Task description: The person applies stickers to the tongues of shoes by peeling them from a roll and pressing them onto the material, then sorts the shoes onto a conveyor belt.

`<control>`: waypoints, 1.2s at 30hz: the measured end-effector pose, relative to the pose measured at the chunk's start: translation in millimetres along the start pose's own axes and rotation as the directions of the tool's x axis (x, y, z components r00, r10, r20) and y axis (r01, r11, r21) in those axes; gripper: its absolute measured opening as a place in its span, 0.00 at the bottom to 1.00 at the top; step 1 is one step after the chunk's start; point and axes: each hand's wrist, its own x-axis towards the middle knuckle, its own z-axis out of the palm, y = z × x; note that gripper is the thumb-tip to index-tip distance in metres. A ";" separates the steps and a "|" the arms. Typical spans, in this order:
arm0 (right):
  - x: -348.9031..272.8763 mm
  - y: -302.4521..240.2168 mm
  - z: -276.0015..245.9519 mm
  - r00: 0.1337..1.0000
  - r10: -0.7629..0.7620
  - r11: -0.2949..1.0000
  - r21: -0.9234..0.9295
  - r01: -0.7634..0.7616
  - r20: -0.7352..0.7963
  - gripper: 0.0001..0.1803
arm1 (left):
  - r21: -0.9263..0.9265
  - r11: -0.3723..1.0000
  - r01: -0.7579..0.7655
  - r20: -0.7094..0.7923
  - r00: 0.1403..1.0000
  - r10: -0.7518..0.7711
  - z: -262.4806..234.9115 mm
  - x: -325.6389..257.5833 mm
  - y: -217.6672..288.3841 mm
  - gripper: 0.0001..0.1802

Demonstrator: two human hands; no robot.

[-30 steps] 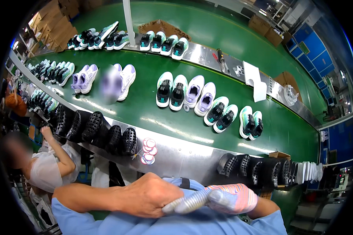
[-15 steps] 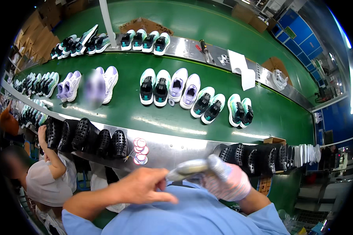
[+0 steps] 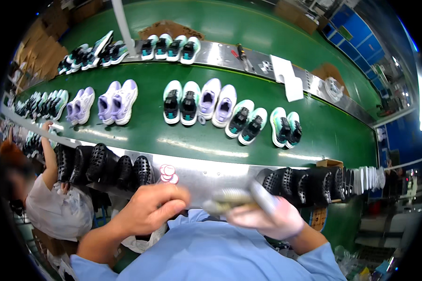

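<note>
My bare left hand (image 3: 157,208) is raised at the near edge of the metal ledge, just below a few round red-rimmed stickers (image 3: 168,173). Its fingers are curled in with the thumb against them; anything pinched there is hidden or blurred. On my right hand (image 3: 262,213) is a pale knitted glove with greyish fingers. Those fingers stretch toward the left hand with the thumb apart, smeared by motion. A gap separates the two hands. Beyond them, white, green and black sneakers (image 3: 190,105) and lilac sneakers (image 3: 224,107) stand in pairs on the green belt (image 3: 150,140).
Black dotted shoe forms (image 3: 143,171) line the ledge at left, with more black forms (image 3: 301,185) at right beside white ones (image 3: 368,180). Screwdriver-like tools (image 3: 243,55) and white paper (image 3: 283,70) lie on the far ledge. A co-worker in white (image 3: 56,210) is at left.
My hands have moved apart, the left shifting leftward off the gloved fingers. The sneakers have slid slightly left in view. The co-worker's arm has reached farther up over the belt.
</note>
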 end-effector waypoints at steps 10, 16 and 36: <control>93.4 -59.9 -94.0 0.641 -0.603 -0.264 -0.877 0.401 0.474 0.25 | 0.435 0.860 0.266 -0.623 0.779 0.074 104.0 140.9 -165.1 0.20; -24.5 -27.1 -52.1 0.881 -0.295 -0.498 -0.846 0.189 0.370 0.25 | 0.741 0.496 0.452 -0.582 0.801 0.141 68.1 106.9 -277.7 0.19; -39.9 -455.5 -51.2 -0.154 -0.940 -0.008 -0.472 -0.882 0.303 0.29 | 0.895 0.439 0.079 -0.077 0.997 -0.022 171.1 324.7 -247.1 0.20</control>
